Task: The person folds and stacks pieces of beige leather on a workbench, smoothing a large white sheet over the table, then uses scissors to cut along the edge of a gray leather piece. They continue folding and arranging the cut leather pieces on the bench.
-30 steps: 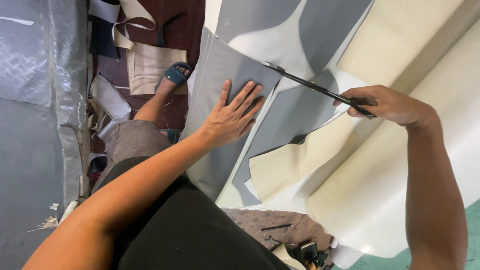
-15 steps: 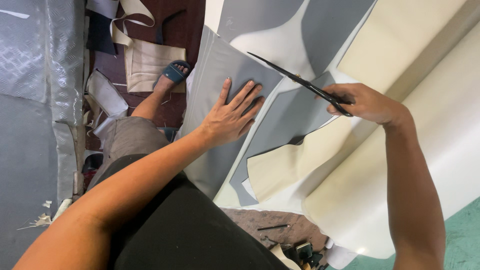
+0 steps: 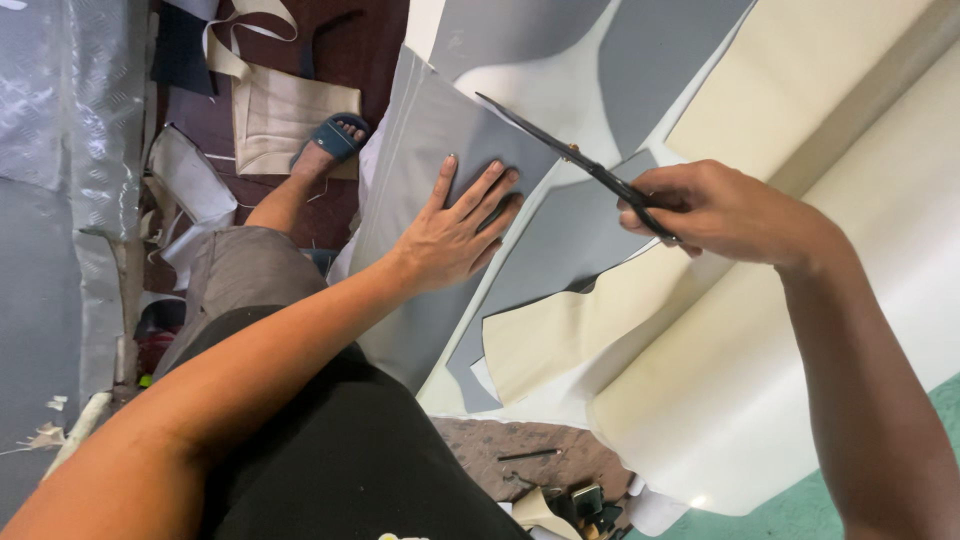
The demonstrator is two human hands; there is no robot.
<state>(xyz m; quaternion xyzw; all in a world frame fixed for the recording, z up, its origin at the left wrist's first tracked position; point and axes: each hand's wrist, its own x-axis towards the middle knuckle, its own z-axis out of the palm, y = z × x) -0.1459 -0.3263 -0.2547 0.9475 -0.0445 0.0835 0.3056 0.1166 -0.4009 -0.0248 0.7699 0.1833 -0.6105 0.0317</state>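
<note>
My left hand (image 3: 455, 230) lies flat, fingers spread, on a grey sheet of material (image 3: 415, 150) that hangs over the table's near edge. My right hand (image 3: 725, 210) grips the handles of long black scissors (image 3: 560, 150). Their blades point up and left, over the grey sheet just beyond my left fingertips. A cream sheet (image 3: 560, 330) with a cut edge lies under and beside the grey one.
A large cream sheet (image 3: 800, 330) covers the table to the right. On the floor at left are offcuts (image 3: 275, 115), my sandalled foot (image 3: 335, 140) and a grey patterned metal panel (image 3: 60, 150). Small dark tools (image 3: 585, 500) lie at the bottom.
My right hand and the scissors have moved left along the grey sheet, closer to my left hand. My left hand has stayed flat in place.
</note>
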